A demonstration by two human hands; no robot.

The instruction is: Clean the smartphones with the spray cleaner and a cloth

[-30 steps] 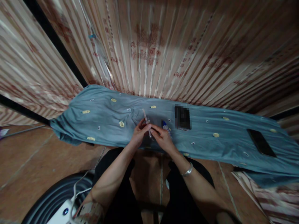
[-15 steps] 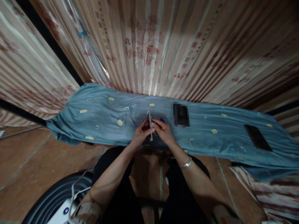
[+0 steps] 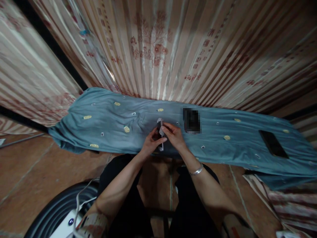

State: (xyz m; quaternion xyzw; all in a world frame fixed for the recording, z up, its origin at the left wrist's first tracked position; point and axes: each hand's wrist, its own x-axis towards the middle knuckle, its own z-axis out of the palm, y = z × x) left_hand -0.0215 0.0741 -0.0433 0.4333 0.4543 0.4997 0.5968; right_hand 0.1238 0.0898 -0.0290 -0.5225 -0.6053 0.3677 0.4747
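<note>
So from my seat: the cloth (image 3: 104,122) runs across the middle of the frame, left to right, with the curtain (image 3: 173,49) hanging behind it along the whole top. My left hand (image 3: 150,143) and right hand (image 3: 174,136) meet at frame centre, over the cloth's near edge, with a small thin object (image 3: 160,127) between them. A phone (image 3: 273,143) lies on the cloth at the far right, well apart from my hands. Floor (image 3: 37,172) sits below the cloth, lower left, and a tyre (image 3: 56,208) is in the bottom left corner.
</note>
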